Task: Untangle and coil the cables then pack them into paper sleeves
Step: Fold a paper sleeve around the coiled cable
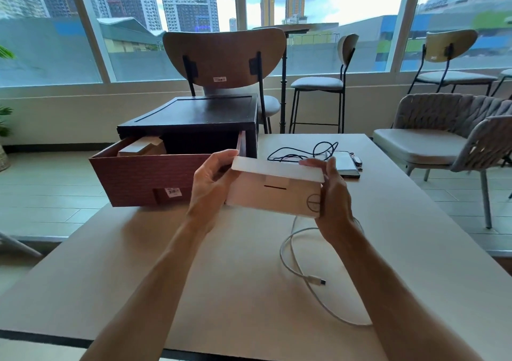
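1. Head view: both hands hold a pale paper sleeve point(273, 195) in the air above the middle of the desk point(221, 291).
2. The left hand point(212, 179) grips the sleeve's left end, with its fingers curled round that end and the thumb on top near the flap.
3. The right hand point(333, 194) grips the right end, with its fingers wrapped over the top edge.
4. The sleeve's flap is lifted and juts toward the far edge. The front face shows a short dark slot and a circle mark near its right end.
5. A white cable point(291, 261) lies loose on the desk below the sleeve. It curves toward the near right edge, where the right forearm hides part of it, and its plug end lies free on the desk.
6. A dark cable point(307, 150) lies in loose loops near the far right corner, just beside a flat dark device point(346, 165).
7. A dark drawer box point(194, 119) stands at the far left corner. Its reddish-brown drawer point(144, 177) is pulled out toward the left edge.
8. Another paper sleeve point(140, 147) lies inside the drawer.
9. A wooden-backed chair point(224, 55) stands beyond the far edge.
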### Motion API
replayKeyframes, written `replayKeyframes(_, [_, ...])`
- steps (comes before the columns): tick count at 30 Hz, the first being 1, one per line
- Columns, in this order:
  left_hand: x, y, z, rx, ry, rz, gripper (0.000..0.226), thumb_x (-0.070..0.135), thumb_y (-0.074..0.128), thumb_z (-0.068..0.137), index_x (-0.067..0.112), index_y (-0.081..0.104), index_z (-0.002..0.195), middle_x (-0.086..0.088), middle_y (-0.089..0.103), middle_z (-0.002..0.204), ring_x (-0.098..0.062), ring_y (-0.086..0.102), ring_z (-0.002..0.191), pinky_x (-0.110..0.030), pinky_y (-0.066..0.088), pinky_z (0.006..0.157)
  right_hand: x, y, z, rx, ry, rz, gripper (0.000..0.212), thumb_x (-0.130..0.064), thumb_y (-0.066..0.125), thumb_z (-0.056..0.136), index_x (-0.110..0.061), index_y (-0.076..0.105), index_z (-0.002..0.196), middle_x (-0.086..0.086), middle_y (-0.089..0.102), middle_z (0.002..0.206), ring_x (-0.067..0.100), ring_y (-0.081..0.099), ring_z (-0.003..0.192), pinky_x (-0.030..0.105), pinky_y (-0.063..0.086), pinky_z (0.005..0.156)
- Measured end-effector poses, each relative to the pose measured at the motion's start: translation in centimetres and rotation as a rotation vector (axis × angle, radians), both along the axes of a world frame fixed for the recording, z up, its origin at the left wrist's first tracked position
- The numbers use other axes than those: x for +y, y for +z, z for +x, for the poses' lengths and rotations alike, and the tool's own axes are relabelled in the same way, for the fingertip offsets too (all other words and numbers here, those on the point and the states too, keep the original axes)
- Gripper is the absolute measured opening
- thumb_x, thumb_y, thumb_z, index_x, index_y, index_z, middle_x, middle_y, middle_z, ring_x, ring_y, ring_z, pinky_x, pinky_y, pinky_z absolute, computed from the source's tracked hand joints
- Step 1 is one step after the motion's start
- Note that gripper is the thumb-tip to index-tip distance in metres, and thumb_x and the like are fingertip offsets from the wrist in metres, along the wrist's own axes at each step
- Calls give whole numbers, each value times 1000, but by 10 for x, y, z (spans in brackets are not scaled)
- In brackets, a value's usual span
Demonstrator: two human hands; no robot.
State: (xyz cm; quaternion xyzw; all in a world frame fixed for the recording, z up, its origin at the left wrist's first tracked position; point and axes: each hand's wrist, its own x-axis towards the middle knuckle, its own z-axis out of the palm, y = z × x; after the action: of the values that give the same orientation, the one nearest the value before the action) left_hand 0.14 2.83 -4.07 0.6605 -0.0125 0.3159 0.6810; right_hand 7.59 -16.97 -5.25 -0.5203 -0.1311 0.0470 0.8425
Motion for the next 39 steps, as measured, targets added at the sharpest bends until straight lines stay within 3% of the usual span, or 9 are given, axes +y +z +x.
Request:
replayKeyframes(4, [-19,0,9,-106,98,-157,18,10,66,93,21,73,106,7,74,98,-8,64,88,-22,52,71,1,1,-2,-146,-15,-75,39,-59,43,94,-38,62,120,14,61,125,32,62,105,43,53,78])
replayKeyframes(8, [-37,11,13,-202,174,-203,27,3,52,99,16,74,107,4,74,103,-11,65,94,-25,51,80,0,6,-4,-183,-46,-122,27,-41,52,100,-38,57,127,6,62,119,20,60,94,26,53,67])
replayKeyframes(10, [-39,19,13,-211,157,-208,35,8,43,100,23,75,103,-1,74,106,-15,65,97,-26,50,82,-1,9,-2,-173,-57,-85,26,-37,53,100,-36,60,125,5,61,115,21,58,94,33,55,70])
replayKeyframes(12, [-35,24,15,-178,100,-115,32,23,41,98,30,71,105,-10,70,114,-19,63,100,-30,49,83,-3,14,0,-159,-34,-64,25,-36,55,100,-37,61,124,6,61,115,24,59,96,44,58,76])
replayKeyframes(14, [-30,28,18,-113,47,60,21,32,50,98,30,61,116,-12,63,120,-13,61,97,-29,51,77,-3,19,4,-160,-42,-71,25,-35,56,99,-36,62,123,6,62,118,21,59,97,40,56,76])
replayKeyframes(18, [-24,35,27,-77,62,222,37,16,64,97,22,48,129,-6,58,117,1,64,81,-20,53,63,1,38,19,-226,-72,-100,23,-31,61,97,-30,65,120,4,63,110,20,60,96,39,52,77])
replayKeyframes(27, [-39,58,55,-271,270,-53,32,17,61,99,26,42,123,5,56,112,-4,61,89,-21,53,68,17,79,54,-262,204,60,77,-4,74,82,-26,39,147,12,56,129,31,61,121,53,54,96])
replayKeyframes(32, [-36,74,74,-302,296,69,36,34,64,94,39,37,117,-10,49,128,-27,61,109,-42,62,80,30,79,62,-244,201,234,91,2,68,87,-32,16,153,14,52,138,32,57,127,51,52,99])
replayKeyframes(39, [-22,67,96,-10,277,351,48,61,74,72,42,44,104,-2,55,116,-19,61,102,-43,61,78,31,76,72,-331,26,27,91,-12,68,91,-41,7,151,7,52,136,22,60,121,43,59,87])
